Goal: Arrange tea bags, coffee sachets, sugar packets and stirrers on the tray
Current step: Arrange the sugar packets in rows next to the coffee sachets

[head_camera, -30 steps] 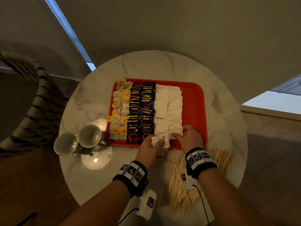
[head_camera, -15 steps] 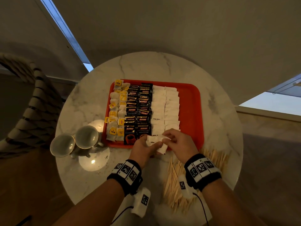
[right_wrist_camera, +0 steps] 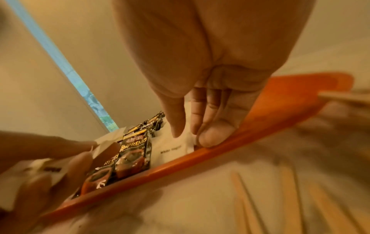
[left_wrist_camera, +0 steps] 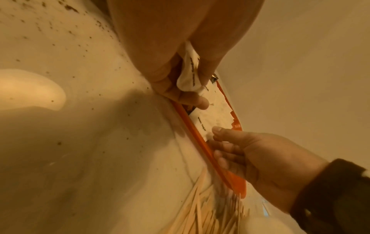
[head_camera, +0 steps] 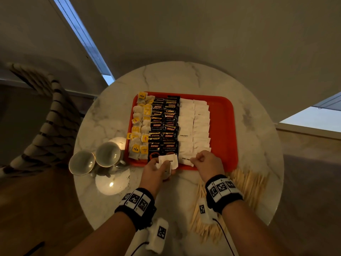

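At the tray's [head_camera: 223,126] near edge the right hand [head_camera: 207,163] pinches a sugar packet [head_camera: 186,160] into its row, the left hand [head_camera: 156,169] grips spare packets [head_camera: 168,160], so stirrers [head_camera: 247,183] likely follow.

Tray [head_camera: 223,126]: orange-red. Tea bags [head_camera: 141,126]: pale beige with yellow tags. Coffee sachets [head_camera: 164,124]: black with gold and red lettering. Sugar packets [head_camera: 195,126]: white with small dark print. Stirrers [head_camera: 249,183], at 5 o'clock from the tray: pale wood. Table [head_camera: 184,78]: white marble with grey veins. Cups [head_camera: 96,159]: pale with gold rims. Wristbands [head_camera: 222,191]: black with white squares of black checks. Chair [head_camera: 46,122], at 9 o'clock: cream with dark stripes.
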Demonstrator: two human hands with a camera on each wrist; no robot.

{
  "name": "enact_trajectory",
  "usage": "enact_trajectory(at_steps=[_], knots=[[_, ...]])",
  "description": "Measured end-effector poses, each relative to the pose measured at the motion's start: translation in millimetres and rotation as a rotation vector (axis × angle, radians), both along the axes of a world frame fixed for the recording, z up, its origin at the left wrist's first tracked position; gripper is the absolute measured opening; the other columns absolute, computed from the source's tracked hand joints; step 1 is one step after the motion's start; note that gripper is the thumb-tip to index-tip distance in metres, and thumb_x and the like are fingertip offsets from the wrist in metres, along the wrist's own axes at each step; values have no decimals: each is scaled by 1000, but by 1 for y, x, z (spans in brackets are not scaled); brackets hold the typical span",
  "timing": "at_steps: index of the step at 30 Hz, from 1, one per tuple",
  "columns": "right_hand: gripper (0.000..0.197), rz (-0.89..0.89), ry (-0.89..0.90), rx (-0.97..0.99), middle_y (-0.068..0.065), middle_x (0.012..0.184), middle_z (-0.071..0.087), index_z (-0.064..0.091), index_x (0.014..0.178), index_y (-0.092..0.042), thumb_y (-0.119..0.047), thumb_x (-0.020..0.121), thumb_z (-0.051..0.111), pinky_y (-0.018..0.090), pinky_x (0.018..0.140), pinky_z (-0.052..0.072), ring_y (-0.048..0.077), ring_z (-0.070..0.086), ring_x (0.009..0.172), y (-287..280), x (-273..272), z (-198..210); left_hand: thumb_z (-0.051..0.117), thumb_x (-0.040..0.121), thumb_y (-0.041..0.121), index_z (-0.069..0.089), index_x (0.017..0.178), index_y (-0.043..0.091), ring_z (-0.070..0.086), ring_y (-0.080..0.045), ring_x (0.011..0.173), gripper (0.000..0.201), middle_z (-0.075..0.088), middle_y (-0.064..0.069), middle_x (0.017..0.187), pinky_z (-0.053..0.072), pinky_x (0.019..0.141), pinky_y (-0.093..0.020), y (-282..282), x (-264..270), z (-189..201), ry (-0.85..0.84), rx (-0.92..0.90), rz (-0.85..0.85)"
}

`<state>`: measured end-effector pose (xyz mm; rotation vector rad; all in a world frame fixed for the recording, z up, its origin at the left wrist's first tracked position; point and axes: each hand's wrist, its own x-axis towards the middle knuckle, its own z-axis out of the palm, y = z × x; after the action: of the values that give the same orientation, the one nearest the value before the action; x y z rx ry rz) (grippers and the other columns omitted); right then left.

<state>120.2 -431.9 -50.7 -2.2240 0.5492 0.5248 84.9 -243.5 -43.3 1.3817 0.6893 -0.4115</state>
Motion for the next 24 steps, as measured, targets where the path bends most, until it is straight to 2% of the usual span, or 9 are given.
enact_trajectory(at_steps=[2,5,7,12,16,19,21,22,24], knots=[[19,37,-57,-100,-5,90,69,65,91,-26,-45,92,67,36,80,57,16,66,85,-2,-3,11,66,98,22,67,113,11,74,-25,91,19,74,-12,104,58,64,-26,0,1,0,7,-14,-2],[25,47,-128,100,-11,94,69,70,101,-26,-50,91,68,26,79,53,6,64,88,1,-10,32,68,96,26,70,110,13,72,-23,91,19,75,-11,101,58,66,-25,-6,3,3,0,-42,-66],[24,125,-84,248,-14,101,67,70,109,-31,-44,89,73,22,80,53,3,63,92,6,-14,38,69,95,25,70,108,12,72,-22,84,18,75,-11,93,57,66,-25,-13,2,4,-21,-64,-138],[23,235,-78,231,-13,101,67,68,110,-30,-29,89,74,24,80,55,7,64,91,-5,-15,35,77,88,30,70,104,18,68,-14,75,21,76,-3,89,54,66,-23,-20,6,1,-120,130,-354],[36,363,-73,229,-9,99,63,65,120,-34,-14,90,71,28,79,56,8,62,86,-14,-19,33,77,88,37,70,101,24,69,-13,83,19,73,3,90,56,77,-30,-26,9,3,-183,286,-625],[30,318,-92,193,-9,102,65,69,113,-33,-11,93,67,25,76,56,8,64,89,-26,-16,36,75,86,42,67,107,25,69,-14,91,28,72,0,101,59,84,-33,-30,9,2,-152,205,-514],[26,175,-122,189,-11,102,66,68,109,-31,-10,93,67,21,74,55,5,65,88,-39,-13,36,67,83,41,66,107,25,69,-21,99,29,71,-6,108,57,93,-43,-31,10,2,-98,105,-375],[23,77,-130,205,-11,102,66,67,106,-30,-11,93,67,23,77,57,5,66,88,-46,-11,32,63,85,36,67,106,23,68,-24,103,25,71,-9,110,56,97,-47,-31,10,1,-63,62,-304],[16,-113,-103,246,-7,101,67,64,101,-28,-16,92,69,38,83,61,12,71,87,-54,-8,24,60,94,21,70,104,20,66,-31,110,14,71,-12,111,54,101,-51,-30,13,1,-5,-9,-188]])
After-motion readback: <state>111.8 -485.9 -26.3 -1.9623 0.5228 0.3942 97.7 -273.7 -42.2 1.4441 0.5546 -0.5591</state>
